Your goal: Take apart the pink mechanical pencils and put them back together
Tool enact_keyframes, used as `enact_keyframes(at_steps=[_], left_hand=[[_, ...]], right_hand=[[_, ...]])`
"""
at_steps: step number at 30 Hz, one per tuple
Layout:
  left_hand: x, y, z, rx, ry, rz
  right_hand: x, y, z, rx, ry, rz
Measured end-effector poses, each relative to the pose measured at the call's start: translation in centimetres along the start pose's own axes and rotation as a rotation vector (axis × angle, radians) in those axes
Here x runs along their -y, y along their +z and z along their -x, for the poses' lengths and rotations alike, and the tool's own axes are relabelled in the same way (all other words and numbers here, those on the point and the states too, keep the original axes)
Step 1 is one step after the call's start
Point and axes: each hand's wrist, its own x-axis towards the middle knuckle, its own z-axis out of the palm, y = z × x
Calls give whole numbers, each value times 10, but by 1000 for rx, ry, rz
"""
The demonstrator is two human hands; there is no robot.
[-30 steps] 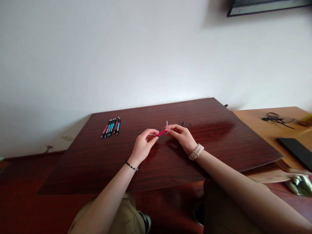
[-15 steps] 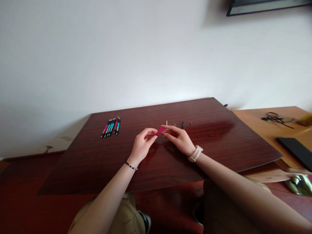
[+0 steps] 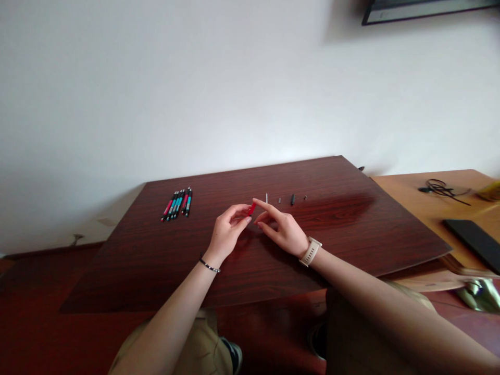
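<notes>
My left hand (image 3: 230, 225) pinches a pink-red pen barrel (image 3: 252, 209) between thumb and fingers, above the middle of the table. The barrel stands tilted, and its lower part is hidden by my fingers. My right hand (image 3: 282, 227) is beside it, with its index fingertip against the barrel's upper end. The other right fingers are loosely bent and apart, with nothing seen in them. Just beyond lie a thin pale refill (image 3: 266, 198), a small spring-like piece (image 3: 279, 200), a dark pen part (image 3: 292, 199) and a tiny metallic piece (image 3: 305, 197).
Several pink and teal pens (image 3: 177, 203) lie in a row on the left of the dark wooden table (image 3: 219, 182). On a lighter desk (image 3: 394, 190) at right are a black cable (image 3: 441, 188) and a flat black object (image 3: 471, 242). A wall rises behind.
My right hand has shifted slightly left, its index fingertip staying at the barrel's end. The barrel now appears steeper and shorter. The spring-like piece shows more fully.
</notes>
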Motion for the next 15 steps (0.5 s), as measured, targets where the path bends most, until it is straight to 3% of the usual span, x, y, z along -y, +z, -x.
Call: enact_keyframes(at_steps=[15], left_hand=[[3,-3,-2,0,-17,39]], right_hand=[[0,0,1,56,-30,66]])
